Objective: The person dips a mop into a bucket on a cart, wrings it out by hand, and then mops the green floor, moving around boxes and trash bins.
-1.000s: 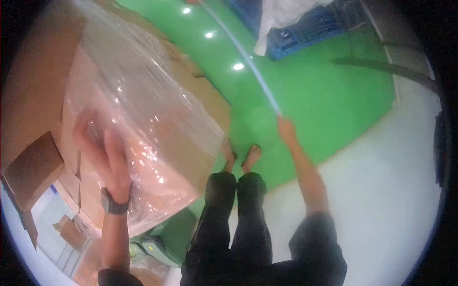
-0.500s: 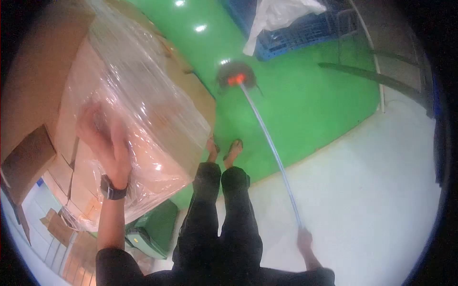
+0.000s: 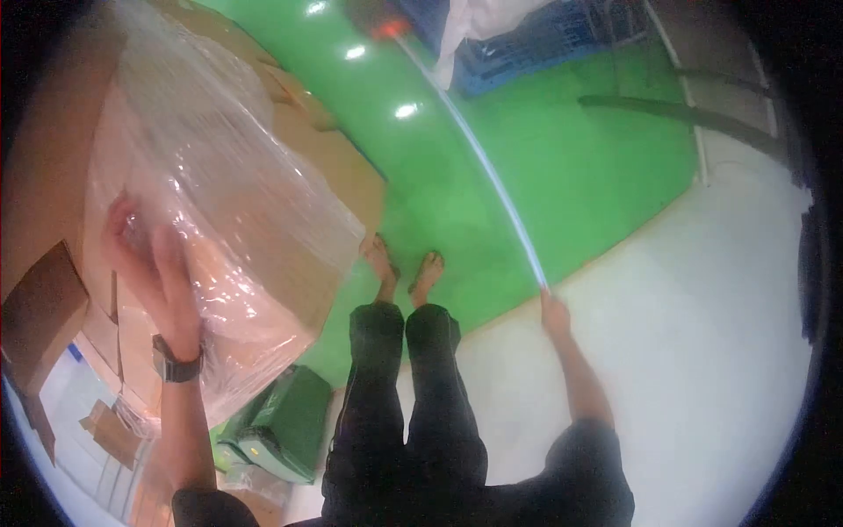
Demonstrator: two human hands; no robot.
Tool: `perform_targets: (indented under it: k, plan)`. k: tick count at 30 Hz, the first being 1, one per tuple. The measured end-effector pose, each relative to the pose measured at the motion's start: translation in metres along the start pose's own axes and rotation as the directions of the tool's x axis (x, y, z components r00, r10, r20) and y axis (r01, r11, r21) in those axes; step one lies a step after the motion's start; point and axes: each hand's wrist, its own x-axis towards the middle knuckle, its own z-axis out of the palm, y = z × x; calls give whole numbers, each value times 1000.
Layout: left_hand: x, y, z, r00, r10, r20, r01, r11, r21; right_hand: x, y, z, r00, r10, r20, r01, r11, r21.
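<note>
My right hand [image 3: 553,314] is wrapped round the near end of a long pale pole [image 3: 488,167]. At the pole's far end a dark brush-like head [image 3: 376,19] with a red-orange socket is near the top of the view, over the green floor, blurred. On the left, my left hand [image 3: 151,268], with a dark watch on the wrist, rests against the clear plastic film [image 3: 224,167] wrapped around stacked cardboard boxes [image 3: 307,184]. Its fingers are spread and curved, and nothing is held in them.
Blue plastic pallets or crates [image 3: 527,57] with a white plastic sheet [image 3: 492,19] stand at the top. A green bin [image 3: 285,422] is beside the wrapped boxes, behind my legs. An open cardboard flap [image 3: 48,307] juts out at left. My bare feet are on the green floor [image 3: 580,184].
My right hand has moved forward, pushing the pole and its head farther away, up and left in view. My left hand appears shifted left with the wrapped boxes.
</note>
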Motion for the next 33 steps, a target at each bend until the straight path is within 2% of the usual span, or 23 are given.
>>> perform_targets:
  k: [2, 3, 4, 5, 6, 8, 10, 11, 13, 14, 15, 17, 18, 19, 20, 21, 22, 24, 26, 28, 30, 32, 33]
  plan:
    - [2, 3, -3, 1000, -8, 1, 8, 1000, 14, -111, 121, 23, 992, -128, -18, 121, 968, -220]
    - [4, 4, -7, 999, -11, 36, 9, 998, 59, -171, 143, 4, 998, 50, 31, -46, 994, -98]
    - [4, 5, -9, 999, -9, 40, 7, 998, 56, -227, 192, 9, 999, -32, 7, 33, 975, -221]
    - [4, 4, -10, 999, -5, 46, 3, 999, 54, -270, 174, -33, 967, 215, 137, -227, 970, 82]
    - [6, 4, -8, 999, 5, 49, -7, 999, 54, -306, 210, -31, 991, 62, 115, -50, 993, -108]
    - [8, 2, -7, 999, 0, 34, -2, 999, 38, -326, 198, -83, 965, 242, 98, -218, 954, -205]
    - [6, 2, -5, 1000, 3, 29, -4, 999, 37, -303, 234, -115, 998, 61, 32, -44, 918, -395]
    - [5, 3, -3, 1000, 8, 27, -9, 999, 36, -279, 247, -128, 981, 178, 81, -131, 904, -407]
    - [4, -2, 3, 1000, 19, 10, -19, 999, 30, -217, 285, -132, 998, -58, 29, 65, 913, -404]
    - [2, -6, 3, 1000, 18, 6, -18, 999, 26, -176, 264, -136, 998, -58, -4, 52, 915, -400]
    - [1, -9, 4, 1000, 20, -6, -20, 1000, 20, -132, 195, -153, 977, 163, 141, -110, 939, -326]
    - [-1, -6, 6, 1000, -20, 9, 20, 996, -81, -56, 109, -123, 978, -196, -64, 163, 924, -345]
    - [-1, -4, 4, 1000, -30, 9, 31, 992, -121, -17, 39, -111, 992, -129, -11, 120, 945, -304]
    - [-1, -2, 3, 1000, -22, 13, 23, 993, -119, 22, -16, -89, 982, -191, -10, 189, 975, -114]
    - [1, -3, 0, 1000, -6, 24, 8, 997, -74, 78, -48, -34, 917, -391, -74, 389, 920, -38]
    - [1, -3, -2, 999, 9, 34, -8, 999, -32, 95, -140, -36, 964, -266, 21, 260, 953, 156]
    - [0, -5, -2, 999, 24, 47, -24, 1000, 8, 132, -200, -1, 841, -500, -207, 527, 845, 96]
    - [2, -10, 1, 999, 43, 30, -42, 999, -8, 180, -341, 10, 908, -418, -39, 413, 873, 257]
    - [2, -10, 1, 998, 34, 54, -35, 999, 17, 217, -427, 15, 890, -429, -154, 455, 835, 310]
    - [1, -5, 7, 998, 39, 48, -39, 999, 12, 220, -438, 24, 885, -437, -160, 466, 817, 341]
    - [2, 2, 0, 997, 19, 69, -23, 998, 54, 204, -388, 16, 885, -461, -70, 457, 825, 332]
    - [-1, -7, -1, 999, 22, 28, -21, 999, -37, 163, -283, 45, 837, -496, -232, 539, 821, 189]
    - [0, -5, -2, 1000, 17, 12, -17, 999, -39, 134, -226, 56, 923, -367, -120, 382, 912, 148]
